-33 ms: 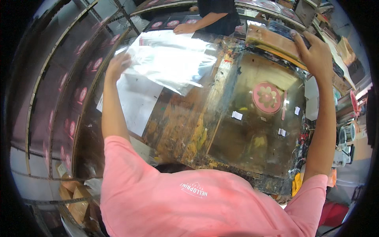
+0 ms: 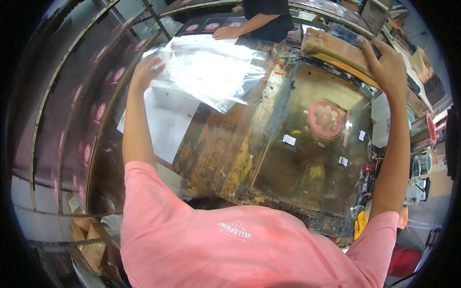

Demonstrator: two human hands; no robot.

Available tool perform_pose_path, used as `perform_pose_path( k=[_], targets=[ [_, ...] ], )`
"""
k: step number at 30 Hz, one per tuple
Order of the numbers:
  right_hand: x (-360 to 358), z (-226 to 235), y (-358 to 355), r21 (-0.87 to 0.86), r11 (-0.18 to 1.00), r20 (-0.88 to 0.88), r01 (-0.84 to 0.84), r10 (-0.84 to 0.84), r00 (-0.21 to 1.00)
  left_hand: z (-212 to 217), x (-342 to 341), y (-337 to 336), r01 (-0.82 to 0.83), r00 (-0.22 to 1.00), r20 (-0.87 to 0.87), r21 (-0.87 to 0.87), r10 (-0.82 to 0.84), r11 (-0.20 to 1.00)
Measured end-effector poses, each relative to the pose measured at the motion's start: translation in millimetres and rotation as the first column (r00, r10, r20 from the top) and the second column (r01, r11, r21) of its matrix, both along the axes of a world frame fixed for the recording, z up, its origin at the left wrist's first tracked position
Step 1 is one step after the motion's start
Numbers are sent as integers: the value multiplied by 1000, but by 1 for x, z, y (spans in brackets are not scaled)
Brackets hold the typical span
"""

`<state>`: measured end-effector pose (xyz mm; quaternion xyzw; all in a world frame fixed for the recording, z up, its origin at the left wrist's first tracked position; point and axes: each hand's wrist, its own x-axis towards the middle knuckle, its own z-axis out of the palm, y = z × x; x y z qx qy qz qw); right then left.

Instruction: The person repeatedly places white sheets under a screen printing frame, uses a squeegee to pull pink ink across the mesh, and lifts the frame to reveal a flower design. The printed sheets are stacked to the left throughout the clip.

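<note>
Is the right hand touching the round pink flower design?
Apart: the head view shows the brownish panel between the right hand and the pink flower design.

The one line of lettering plain enough to make out stood near you, on your pink shirt (image 2: 269, 254): white print (image 2: 235, 230) in capitals, set with a thin triangular outline and a smaller row too fine to read. To your right, the brown screen (image 2: 288, 182) carried a round pink emblem (image 2: 326, 118) with a flower shape inside. Pink ring-shaped prints (image 2: 87, 154) marked the dark sheets on the left rack, and similar prints (image 2: 212, 27) lay on the far side; any wording there was too small to tell.
</note>
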<state>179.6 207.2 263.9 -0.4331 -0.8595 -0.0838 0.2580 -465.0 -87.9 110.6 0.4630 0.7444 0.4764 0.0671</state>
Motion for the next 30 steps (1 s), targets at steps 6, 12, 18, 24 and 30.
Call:
perform_pose_path(
  k=[6,12,18,24,30],
  targets=[
    [-8,5,14,188,982,-69,26,-13,998,90,35,105,27,923,354,331,-151,943],
    [0,-3,2,125,990,-75,-68,77,994,43,6,59,-123,827,562,218,-21,968],
    [-5,-2,5,131,991,-89,-16,28,996,-45,-34,8,-361,782,469,-194,409,912],
    [-2,-3,1,92,996,-47,-4,9,999,-38,82,-6,-696,31,-719,483,694,531],
    [-3,-6,-2,139,990,-79,-39,50,996,-59,198,16,76,861,-484,-180,-155,981]
  ],
)
